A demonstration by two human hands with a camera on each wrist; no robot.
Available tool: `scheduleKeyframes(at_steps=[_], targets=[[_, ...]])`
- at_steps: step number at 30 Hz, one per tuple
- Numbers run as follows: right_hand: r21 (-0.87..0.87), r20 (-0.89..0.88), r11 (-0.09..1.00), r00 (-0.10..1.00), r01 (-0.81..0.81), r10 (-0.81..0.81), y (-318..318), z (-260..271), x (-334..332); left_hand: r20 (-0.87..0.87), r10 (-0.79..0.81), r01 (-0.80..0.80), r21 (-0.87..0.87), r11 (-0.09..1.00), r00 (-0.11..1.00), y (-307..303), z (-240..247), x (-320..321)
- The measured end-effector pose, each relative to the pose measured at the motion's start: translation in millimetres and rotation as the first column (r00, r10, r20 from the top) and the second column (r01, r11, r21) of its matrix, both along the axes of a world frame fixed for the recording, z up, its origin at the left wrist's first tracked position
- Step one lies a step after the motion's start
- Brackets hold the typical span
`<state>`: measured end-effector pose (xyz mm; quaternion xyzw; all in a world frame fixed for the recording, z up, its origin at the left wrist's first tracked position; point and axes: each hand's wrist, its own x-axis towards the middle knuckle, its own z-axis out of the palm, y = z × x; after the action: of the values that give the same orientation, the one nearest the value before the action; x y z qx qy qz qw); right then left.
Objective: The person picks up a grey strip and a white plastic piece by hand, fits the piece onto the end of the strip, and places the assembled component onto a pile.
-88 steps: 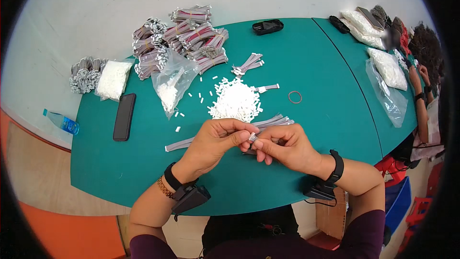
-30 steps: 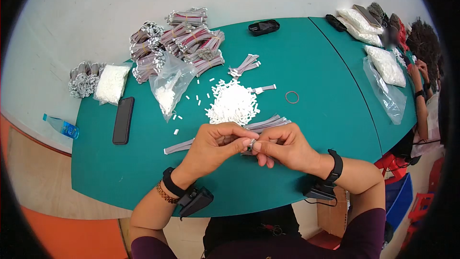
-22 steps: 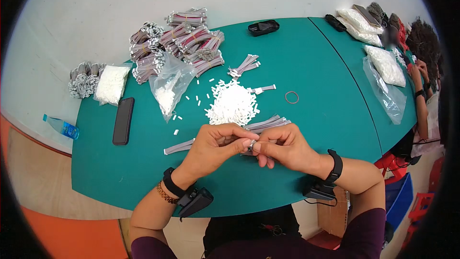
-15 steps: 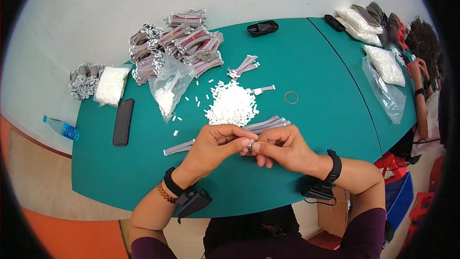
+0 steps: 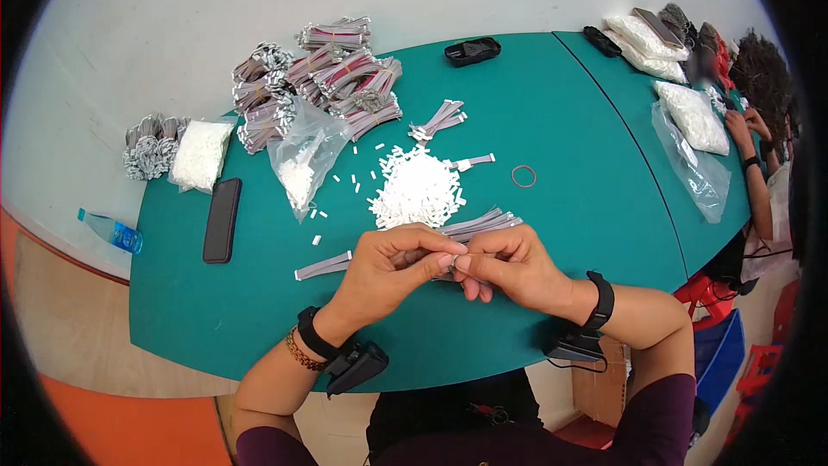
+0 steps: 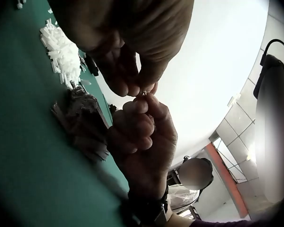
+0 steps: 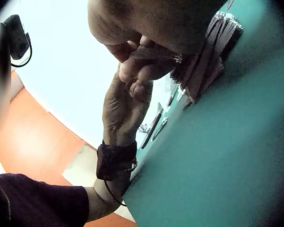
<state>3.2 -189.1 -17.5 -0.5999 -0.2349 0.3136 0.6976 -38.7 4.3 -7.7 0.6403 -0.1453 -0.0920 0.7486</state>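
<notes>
Over the near side of the green table, the left hand (image 5: 379,272) and right hand (image 5: 522,272) meet fingertip to fingertip. Between thumbs and forefingers both pinch one small part (image 5: 452,264), mostly covered by the fingers. The left wrist view shows a tiny light bit of the part (image 6: 144,93) between the fingertips. Behind the hands lies a bundle of grey ribbon cables (image 5: 483,223), partly hidden by them. Beyond it is a heap of small white connectors (image 5: 418,188). A loose cable strip (image 5: 321,267) lies left of the left hand.
Tied cable bundles (image 5: 345,73) and an open clear bag (image 5: 306,151) stand at the back left, with a full bag (image 5: 201,154) and a phone (image 5: 222,220) further left. A rubber band (image 5: 523,176) lies to the right. Another person's arm (image 5: 756,190) reaches in at the far right.
The hands have drawn slightly together, and the small white part that showed between them is now mostly covered. The head view has shifted slightly. At far right the other person's hands have moved.
</notes>
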Motion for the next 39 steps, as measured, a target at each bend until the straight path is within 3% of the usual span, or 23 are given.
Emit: scheduleKeyframes(at_steps=[6, 10, 27, 36, 39], targets=[[-0.029, 0.085, 0.998, 0.995, 0.047, -0.045, 0.6, 1.0, -3.9, -0.049, 0.058, -0.057, 0.024, 0.998, 0.997, -2.8, -0.1, -0.8], [-0.014, 0.108, 0.998, 0.992, 0.069, -0.067, 1.8, -0.3, -5.4, 0.06, 0.088, -0.093, 0.093, 0.991, 0.994, -2.1, -4.1, -1.6], [0.065, -0.03, 0.997, 0.999, -0.033, 0.035, 2.7, 3.6, 0.7, -0.05, 0.033, -0.032, 0.02, 0.999, 0.998, 7.2, 0.9, 5.3], [0.053, -0.053, 0.998, 0.998, -0.039, 0.042, -0.2, 5.5, -2.8, 0.002, 0.023, -0.023, -0.001, 1.0, 1.0, 4.5, -0.3, 3.3], [0.063, -0.072, 0.997, 0.996, -0.041, 0.046, -0.3, 6.1, -4.2, 0.083, 0.006, -0.013, 0.075, 0.997, 0.996, 6.3, -3.0, 4.5]])
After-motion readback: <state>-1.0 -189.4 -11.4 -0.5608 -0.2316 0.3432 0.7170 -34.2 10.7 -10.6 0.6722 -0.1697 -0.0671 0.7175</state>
